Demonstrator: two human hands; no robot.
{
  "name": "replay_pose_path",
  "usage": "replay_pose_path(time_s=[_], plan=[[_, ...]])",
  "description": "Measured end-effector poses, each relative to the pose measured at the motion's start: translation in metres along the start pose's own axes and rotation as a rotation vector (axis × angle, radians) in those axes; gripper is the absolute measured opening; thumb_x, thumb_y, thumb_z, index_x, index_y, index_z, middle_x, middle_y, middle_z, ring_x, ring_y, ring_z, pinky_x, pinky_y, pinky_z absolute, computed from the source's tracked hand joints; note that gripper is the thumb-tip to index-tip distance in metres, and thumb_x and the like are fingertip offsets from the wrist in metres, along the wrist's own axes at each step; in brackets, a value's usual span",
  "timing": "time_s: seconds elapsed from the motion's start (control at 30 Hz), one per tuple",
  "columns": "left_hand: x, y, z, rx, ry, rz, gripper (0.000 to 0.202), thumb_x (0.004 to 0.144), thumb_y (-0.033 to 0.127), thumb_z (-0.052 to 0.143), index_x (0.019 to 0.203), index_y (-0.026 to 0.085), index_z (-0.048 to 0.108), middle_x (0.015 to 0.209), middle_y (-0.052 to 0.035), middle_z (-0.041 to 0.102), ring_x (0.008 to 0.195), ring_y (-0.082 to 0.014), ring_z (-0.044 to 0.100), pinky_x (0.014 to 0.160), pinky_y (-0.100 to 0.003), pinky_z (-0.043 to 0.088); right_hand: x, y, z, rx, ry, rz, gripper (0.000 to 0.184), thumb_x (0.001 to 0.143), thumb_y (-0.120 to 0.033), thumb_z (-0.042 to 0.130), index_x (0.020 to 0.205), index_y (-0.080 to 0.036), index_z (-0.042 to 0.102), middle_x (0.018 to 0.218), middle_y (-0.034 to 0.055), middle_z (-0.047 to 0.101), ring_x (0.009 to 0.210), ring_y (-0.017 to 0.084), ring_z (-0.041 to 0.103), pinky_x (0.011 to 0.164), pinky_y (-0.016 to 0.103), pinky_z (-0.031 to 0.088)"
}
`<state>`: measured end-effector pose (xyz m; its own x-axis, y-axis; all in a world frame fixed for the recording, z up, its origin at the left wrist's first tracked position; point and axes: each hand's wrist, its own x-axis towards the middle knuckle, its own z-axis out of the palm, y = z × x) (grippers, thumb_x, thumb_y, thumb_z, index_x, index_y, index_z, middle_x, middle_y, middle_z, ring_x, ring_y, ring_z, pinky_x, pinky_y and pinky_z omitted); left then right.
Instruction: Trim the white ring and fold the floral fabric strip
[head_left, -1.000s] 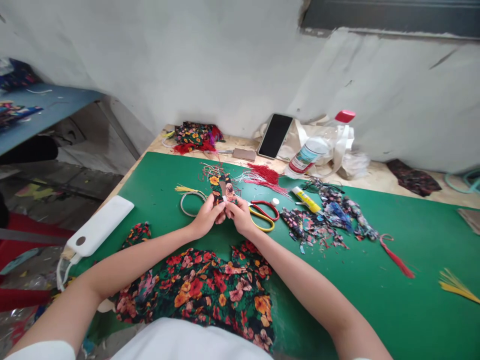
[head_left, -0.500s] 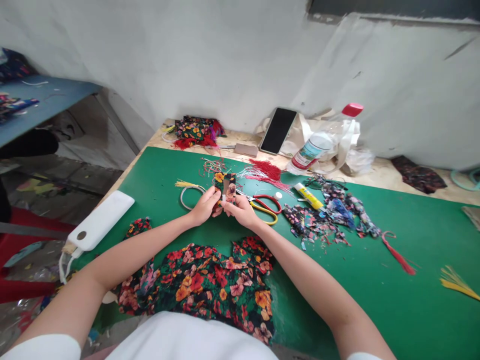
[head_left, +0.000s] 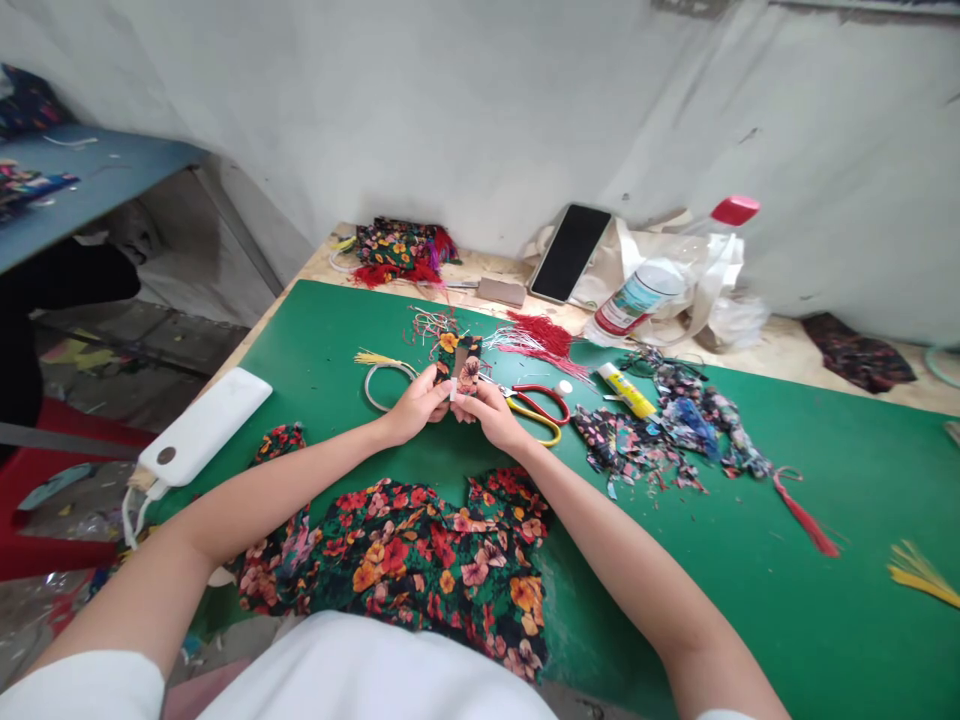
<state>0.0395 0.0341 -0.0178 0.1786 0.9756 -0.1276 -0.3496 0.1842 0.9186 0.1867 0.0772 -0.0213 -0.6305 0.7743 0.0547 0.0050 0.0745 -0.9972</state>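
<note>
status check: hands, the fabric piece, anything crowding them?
Left hand and right hand both pinch the small floral fabric piece. Held just above the green mat. Scissors close beside right hand.

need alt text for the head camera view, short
Both hands, left hand and right hand, pinch a small floral fabric strip above a green mat. Red-and-yellow scissors, a glue stick and fabric scraps lie to the right.

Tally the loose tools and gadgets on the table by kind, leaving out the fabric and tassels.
Scissors: 1
Glue stick: 1
Phone: 1
Power bank: 1
Bottle: 1
Ring: 1
Total: 6
</note>
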Motion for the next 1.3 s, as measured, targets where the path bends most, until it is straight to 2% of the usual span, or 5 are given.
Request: replay_pose_path(time_s=[0.23, 0.4, 0.5, 0.8, 1.3], plan=[[-0.0020, 0.0024, 0.0006, 0.023, 0.006, 0.003, 0.044, 0.076, 0.050, 0.068, 0.094, 0.021, 0.041, 0.052, 0.0147, 0.031, 0.036, -0.0011, 0.023, 0.039, -0.016, 0.016, 0.0020, 0.0076, 0.0051, 0.004, 0.191, 0.035, 0.052, 0.083, -0.071, 0.048, 0.072, -0.020, 0.051, 0.060, -0.0030, 0.047, 0.046, 0.008, 0.042, 0.043, 0.023, 0.035], [-0.0020, 0.0005, 0.0014, 0.082, 0.043, -0.013, 0.034, 0.079, 0.042, 0.061, 0.094, 0.019, 0.042, 0.057, 0.0082, 0.053, 0.040, -0.0097, 0.053, 0.042, -0.022, 0.041, -0.0009, 0.0048, 0.0053, -0.105, 0.234, -0.016, 0.051, 0.084, -0.067, 0.049, 0.066, -0.019, 0.052, 0.058, -0.0027, 0.046, 0.049, 0.008, 0.042, 0.048, 0.024, 0.038], [-0.0009, -0.0001, 0.0008, 0.096, 0.063, -0.015, 0.033, 0.078, 0.041, 0.059, 0.095, 0.018, 0.042, 0.064, 0.0049, 0.060, 0.044, -0.0121, 0.059, 0.044, -0.025, 0.048, -0.0022, 0.0026, 0.0044, -0.185, 0.198, -0.035, 0.050, 0.085, -0.064, 0.051, 0.063, -0.018, 0.053, 0.050, -0.0034, 0.046, 0.046, 0.008, 0.042, 0.049, 0.024, 0.035], [-0.0017, 0.0074, -0.0002, 0.103, 0.068, -0.022, 0.027, 0.076, 0.033, 0.058, 0.092, 0.020, 0.041, 0.062, 0.0103, 0.050, 0.035, -0.0032, 0.041, 0.030, -0.015, 0.031, -0.0005, -0.0005, 0.0047, -0.319, 0.142, -0.058, 0.052, 0.089, -0.059, 0.046, 0.056, -0.019, 0.046, 0.047, -0.0036, 0.045, 0.045, 0.007, 0.038, 0.049, 0.023, 0.031], [-0.0020, 0.0084, -0.0006, 0.109, 0.022, -0.037, 0.022, 0.078, 0.023, 0.050, 0.097, 0.021, 0.041, 0.055, 0.0120, 0.047, 0.033, -0.0042, 0.038, 0.032, -0.015, 0.028, -0.0010, 0.0019, 0.0049, -0.314, 0.089, -0.047, 0.054, 0.089, -0.063, 0.044, 0.057, -0.019, 0.047, 0.047, -0.0027, 0.046, 0.045, 0.008, 0.040, 0.049, 0.023, 0.034]])
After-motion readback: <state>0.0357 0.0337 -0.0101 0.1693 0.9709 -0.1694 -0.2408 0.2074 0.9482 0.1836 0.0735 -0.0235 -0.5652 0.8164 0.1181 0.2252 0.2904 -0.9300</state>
